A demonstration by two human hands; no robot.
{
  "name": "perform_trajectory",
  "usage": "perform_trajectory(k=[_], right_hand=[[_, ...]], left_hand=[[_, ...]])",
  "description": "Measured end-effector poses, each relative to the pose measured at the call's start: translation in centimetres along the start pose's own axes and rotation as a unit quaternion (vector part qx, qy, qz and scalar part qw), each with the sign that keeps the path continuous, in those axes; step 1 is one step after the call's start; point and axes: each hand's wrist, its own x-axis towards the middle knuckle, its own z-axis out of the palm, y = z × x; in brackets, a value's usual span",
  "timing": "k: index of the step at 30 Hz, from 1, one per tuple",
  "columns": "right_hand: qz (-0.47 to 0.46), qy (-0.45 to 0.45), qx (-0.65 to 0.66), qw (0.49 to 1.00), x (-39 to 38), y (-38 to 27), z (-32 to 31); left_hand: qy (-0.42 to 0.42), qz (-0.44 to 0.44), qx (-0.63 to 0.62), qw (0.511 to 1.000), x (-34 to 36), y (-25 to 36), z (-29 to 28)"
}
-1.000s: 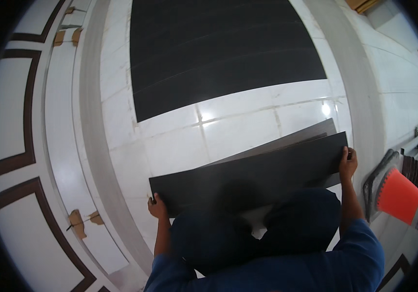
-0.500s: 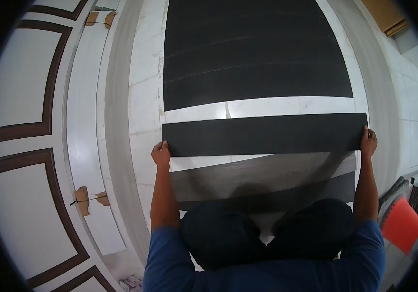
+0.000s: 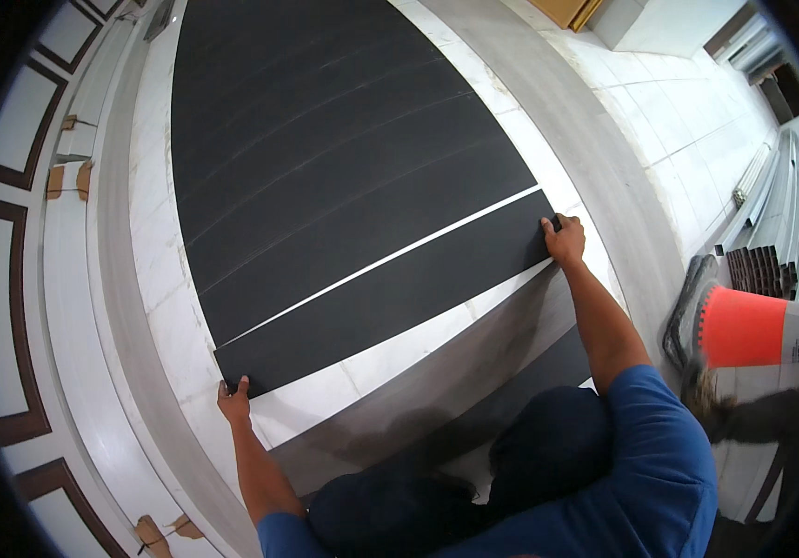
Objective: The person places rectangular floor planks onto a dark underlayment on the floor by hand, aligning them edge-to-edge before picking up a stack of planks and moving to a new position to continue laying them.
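Note:
A long, dark plank [image 3: 390, 294] lies between my hands, parallel to a broad surface of dark planks [image 3: 325, 149]. A thin pale gap separates the two, narrowing toward the left end. My left hand [image 3: 234, 400] is closed on the plank's near left corner, thumb and finger at the end edge. At the opposite end my right hand [image 3: 564, 240] grips the short edge, with its fingers partly hidden behind the plank. In front of my knees, a greyish plank [image 3: 474, 349] and another dark plank [image 3: 520, 377] lie on the white tiles.
Grey bands of flooring [image 3: 595, 121] run along both sides of the dark surface. White boxed lengths [image 3: 93, 288] and framed white panels [image 3: 9, 316] line the left. At right stand an orange cone [image 3: 744, 325], stacked dark profiles [image 3: 762, 268] and part of another person [image 3: 762, 414].
Both hands have carried the plank forward, up close to the dark surface, so the gap has shrunk to a thin line. The view has also turned toward the right.

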Motion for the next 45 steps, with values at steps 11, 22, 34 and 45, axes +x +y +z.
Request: perform_trajectory(k=[11,22,34,45], right_hand=[[-0.024,0.044,0.007,0.999,1.0,-1.1,1.8],[-0.015,0.065,0.008,0.998,2.2,-0.6,2.6],[-0.112,0.069,-0.001,0.991,3.7,3.6,4.6],[-0.097,0.048,-0.012,0.994,4.5,3.5,4.7]], left_hand=[[0.006,0.079,0.122,0.989,-2.2,0.3,1.3],[0.006,0.078,0.145,0.986,-2.7,-1.4,2.6],[0.028,0.123,0.181,0.975,-3.5,1.1,2.1],[0.031,0.125,0.175,0.976,-4.4,1.1,2.1]])
